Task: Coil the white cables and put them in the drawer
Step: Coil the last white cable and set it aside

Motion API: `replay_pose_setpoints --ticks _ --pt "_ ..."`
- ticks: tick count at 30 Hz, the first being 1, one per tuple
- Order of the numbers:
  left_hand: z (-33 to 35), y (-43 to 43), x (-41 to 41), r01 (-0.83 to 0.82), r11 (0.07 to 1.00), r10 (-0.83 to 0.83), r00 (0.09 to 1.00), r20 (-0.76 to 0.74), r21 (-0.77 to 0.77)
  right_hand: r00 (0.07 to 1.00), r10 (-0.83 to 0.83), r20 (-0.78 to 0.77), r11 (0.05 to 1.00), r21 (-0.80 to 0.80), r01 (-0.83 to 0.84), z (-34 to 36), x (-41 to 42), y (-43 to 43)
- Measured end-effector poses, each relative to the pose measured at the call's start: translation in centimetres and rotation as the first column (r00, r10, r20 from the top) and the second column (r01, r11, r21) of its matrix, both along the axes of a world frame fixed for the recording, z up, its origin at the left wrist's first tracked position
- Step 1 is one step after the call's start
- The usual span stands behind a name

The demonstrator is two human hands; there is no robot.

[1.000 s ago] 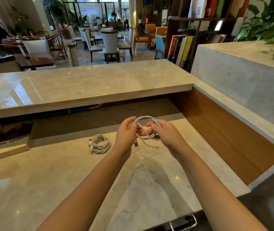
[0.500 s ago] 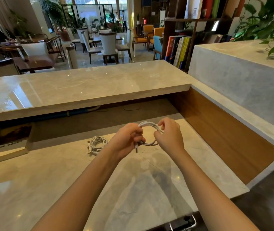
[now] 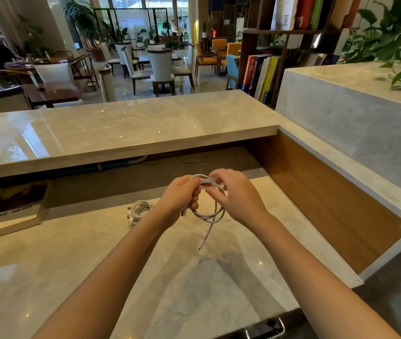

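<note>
The desk [image 3: 72, 277] carries one finished coil [image 3: 140, 209], just left of the arms. Both forearms reach forward and hold the second white cable [image 3: 209, 215] above the desk. The left grip [image 3: 178, 200] closes around the top of the loops, and the right grip [image 3: 238, 199] pinches a strand there. A second ago the end was tucked in. Now a loose tail hangs down, so the coiling seems unfinished.

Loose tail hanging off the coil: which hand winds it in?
Right, probably. The left hand grips the coil, anchoring it; the right hand only pinches the top strands, and the loose tail hangs nearer it.
</note>
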State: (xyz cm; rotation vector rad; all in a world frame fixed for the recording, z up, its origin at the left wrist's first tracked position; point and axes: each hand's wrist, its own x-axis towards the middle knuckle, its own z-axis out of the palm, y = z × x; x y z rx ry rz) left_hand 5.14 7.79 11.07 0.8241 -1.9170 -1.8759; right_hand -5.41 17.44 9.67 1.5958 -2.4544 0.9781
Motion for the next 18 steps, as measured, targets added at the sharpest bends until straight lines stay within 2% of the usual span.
replay_pose_setpoints --ticks 2,3,5,6,8,11,13,14,16,18 --pt "0.4 0.6 -0.5 -0.017 0.988 0.029 0.996 0.079 -0.151 0.976 -0.001 -0.219 0.999 -0.051 -0.011 0.5 0.3 -0.1" --pt "0.6 0.7 -0.7 -0.020 0.952 0.063 0.989 0.133 -0.307 0.961 0.001 -0.278 0.999 -0.052 -0.016 0.8 0.2 -0.2" --pt "0.9 0.6 -0.8 0.030 0.766 0.147 0.964 0.221 -0.642 0.959 0.004 -0.282 0.997 -0.078 -0.027 1.6 0.0 -0.1" --pt "1.0 0.6 -0.9 0.065 0.663 0.182 0.952 0.245 -0.746 0.963 0.001 -0.268 0.994 -0.103 -0.029 2.0 -0.1 -0.1" --pt "0.9 0.7 -0.9 0.111 0.529 0.219 0.940 0.261 -0.841 0.967 -0.020 -0.255 0.986 -0.167 -0.024 2.9 -0.2 -0.1" --pt "0.9 0.4 -0.9 0.152 0.452 0.229 0.932 0.279 -0.879 0.991 0.049 -0.123 0.988 -0.137 -0.066 4.1 -0.4 -0.1" --pt "1.2 -0.4 -1.0 0.198 0.444 0.202 0.928 0.313 -0.874 0.986 0.163 -0.018 0.985 -0.049 -0.163 4.9 -1.0 0.2" --pt "1.5 -0.8 -0.9 0.234 0.473 0.162 0.924 0.345 -0.850 0.979 0.206 -0.008 0.979 -0.004 -0.206 5.3 -1.4 0.4" --pt "2.3 -1.6 -0.4 0.303 0.632 -0.021 0.927 0.375 -0.714 0.967 0.245 -0.067 0.967 0.085 -0.239 5.8 -2.4 0.7" --pt "3.3 -1.8 0.8 0.369 0.823 -0.272 0.923 0.271 -0.432 0.962 0.227 -0.154 0.965 0.169 -0.201 5.7 -3.7 1.0"
